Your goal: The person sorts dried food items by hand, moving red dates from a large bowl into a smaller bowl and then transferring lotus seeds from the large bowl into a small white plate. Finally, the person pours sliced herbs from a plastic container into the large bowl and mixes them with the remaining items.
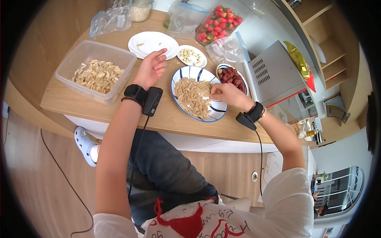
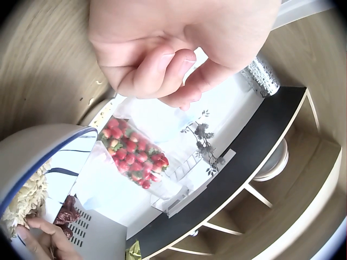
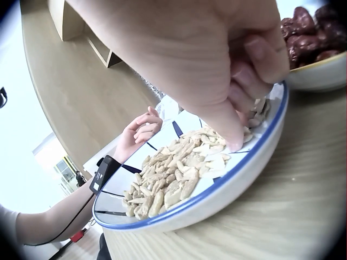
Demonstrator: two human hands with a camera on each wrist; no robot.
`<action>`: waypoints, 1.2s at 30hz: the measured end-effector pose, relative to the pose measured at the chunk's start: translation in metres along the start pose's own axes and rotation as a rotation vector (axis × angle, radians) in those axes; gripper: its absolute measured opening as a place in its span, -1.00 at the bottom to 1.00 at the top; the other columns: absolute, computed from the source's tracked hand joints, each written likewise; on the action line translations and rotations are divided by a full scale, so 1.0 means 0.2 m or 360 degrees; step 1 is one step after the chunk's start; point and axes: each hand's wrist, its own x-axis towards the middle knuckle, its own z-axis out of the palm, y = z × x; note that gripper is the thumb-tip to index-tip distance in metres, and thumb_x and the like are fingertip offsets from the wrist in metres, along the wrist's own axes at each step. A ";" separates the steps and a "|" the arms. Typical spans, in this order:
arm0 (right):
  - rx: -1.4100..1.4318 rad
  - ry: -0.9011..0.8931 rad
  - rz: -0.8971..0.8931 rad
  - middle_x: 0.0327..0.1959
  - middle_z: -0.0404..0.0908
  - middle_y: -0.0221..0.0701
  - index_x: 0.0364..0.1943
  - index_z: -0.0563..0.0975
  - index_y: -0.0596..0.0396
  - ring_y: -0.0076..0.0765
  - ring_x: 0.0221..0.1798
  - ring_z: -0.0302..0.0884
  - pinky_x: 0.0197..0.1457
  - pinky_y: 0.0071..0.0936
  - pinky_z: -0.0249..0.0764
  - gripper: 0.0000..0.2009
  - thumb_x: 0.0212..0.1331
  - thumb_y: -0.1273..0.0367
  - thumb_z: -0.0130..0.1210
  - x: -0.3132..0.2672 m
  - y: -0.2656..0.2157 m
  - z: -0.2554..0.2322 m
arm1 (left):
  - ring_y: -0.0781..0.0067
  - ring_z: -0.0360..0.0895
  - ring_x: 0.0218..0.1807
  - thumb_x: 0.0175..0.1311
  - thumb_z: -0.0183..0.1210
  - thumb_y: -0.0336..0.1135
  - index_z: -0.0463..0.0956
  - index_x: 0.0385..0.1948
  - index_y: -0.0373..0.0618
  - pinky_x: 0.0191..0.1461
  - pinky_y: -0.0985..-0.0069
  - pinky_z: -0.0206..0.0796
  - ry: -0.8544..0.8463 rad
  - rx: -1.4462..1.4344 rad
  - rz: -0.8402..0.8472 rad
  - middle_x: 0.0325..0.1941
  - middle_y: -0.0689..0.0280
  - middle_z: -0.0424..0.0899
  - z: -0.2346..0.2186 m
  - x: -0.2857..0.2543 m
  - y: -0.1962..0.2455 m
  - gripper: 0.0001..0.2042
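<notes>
A blue-rimmed bowl (image 1: 220,112) near the table's front holds a pile of pale, spindle-shaped dried pieces (image 1: 192,93). My right hand (image 1: 230,95) reaches over its right side, the thumb (image 3: 234,142) down among the pieces and the other fingers curled; its fingers pinch at the pieces, though the fingertips are partly hidden. My left hand (image 1: 151,68) hangs over the table left of the bowl, its fingers (image 2: 157,70) loosely curled with nothing seen in them. In the head view it is near a white plate (image 1: 168,41) bearing a couple of small pieces.
A clear plastic box (image 1: 63,75) of dried slices stands left. Behind the bowl are a small dish (image 1: 203,63) of pale pieces and a bowl of dark red dates (image 1: 231,77). Strawberries (image 1: 218,25), plastic bags (image 1: 228,49) and a grey appliance (image 1: 268,71) stand farther back.
</notes>
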 end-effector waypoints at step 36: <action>0.0332 -0.0174 -0.0131 -0.43 0.58 -0.51 -0.28 0.57 0.15 -0.64 -0.37 0.45 -0.29 -0.66 0.37 -0.86 0.13 0.39 0.11 -0.07 0.01 0.00 | 0.72 0.06 -0.64 0.31 -0.06 -0.41 0.30 0.02 -0.23 -0.62 0.74 -0.09 0.0089 0.0027 0.0042 -0.53 0.48 0.27 -0.02 0.01 -0.01 -0.73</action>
